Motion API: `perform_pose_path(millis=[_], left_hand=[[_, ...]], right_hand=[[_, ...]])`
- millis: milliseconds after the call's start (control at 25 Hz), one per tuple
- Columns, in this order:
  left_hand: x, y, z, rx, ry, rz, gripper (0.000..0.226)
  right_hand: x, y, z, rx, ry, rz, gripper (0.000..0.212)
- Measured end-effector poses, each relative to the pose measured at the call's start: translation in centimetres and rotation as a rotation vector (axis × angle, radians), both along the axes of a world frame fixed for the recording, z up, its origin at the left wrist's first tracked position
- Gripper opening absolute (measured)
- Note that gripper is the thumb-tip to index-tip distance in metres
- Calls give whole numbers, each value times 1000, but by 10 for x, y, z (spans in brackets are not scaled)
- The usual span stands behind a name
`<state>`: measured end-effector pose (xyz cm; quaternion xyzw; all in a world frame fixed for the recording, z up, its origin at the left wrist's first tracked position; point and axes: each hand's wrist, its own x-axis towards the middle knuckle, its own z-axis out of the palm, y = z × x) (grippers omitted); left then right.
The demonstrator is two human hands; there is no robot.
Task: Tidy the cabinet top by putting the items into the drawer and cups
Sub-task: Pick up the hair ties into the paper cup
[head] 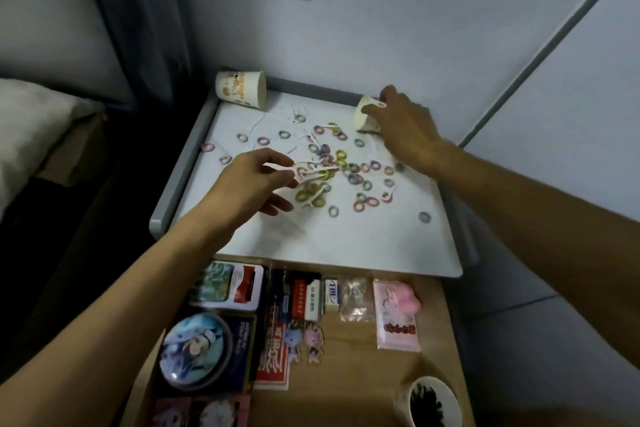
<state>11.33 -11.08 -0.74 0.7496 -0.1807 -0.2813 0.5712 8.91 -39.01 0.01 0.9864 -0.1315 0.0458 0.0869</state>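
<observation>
Centre frame, left hand (249, 180) pinches small rings (341, 158), likely light and springy; upper right, right hand (405, 125) grips a probably crushable cup (364, 118)

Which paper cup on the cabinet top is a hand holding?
The pale paper cup at back right, gripped by the right hand; the orange-printed paper cup lies untouched, back left.

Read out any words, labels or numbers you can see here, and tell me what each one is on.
Nothing reads clearly.
white box: blue logo, blurred.
pink packet: red characters, blurred.
red card: white characters, blurred.
dark box: small white print, too small.
</observation>
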Motion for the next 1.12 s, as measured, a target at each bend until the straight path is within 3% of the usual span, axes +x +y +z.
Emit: perform_pose_path(millis=[200,320,600,720,800,920,1120], left_hand=[[29,7,5,-125,87,52,22],[38,13,5,-130,80,66,21],[35,15,-6,-21,-137,46,28],[30,13,-6,21,-207,28,48],[25,10,-5,16,-230,3,72],[18,6,1,-41,-248,-44,97],[9,5,7,23,-332,-45,95]], right_hand=[[68,-14,-12,-464,350,92,33],[82,-9,-25,-558,423,23,25],[66,-2,21,-458,199,78,27],[36,22,43,-189,-110,132,19],[9,52,50,277,-262,134,12],[-31,98,50,836,-226,187,9],[-52,113,37,1113,-213,230,16]])
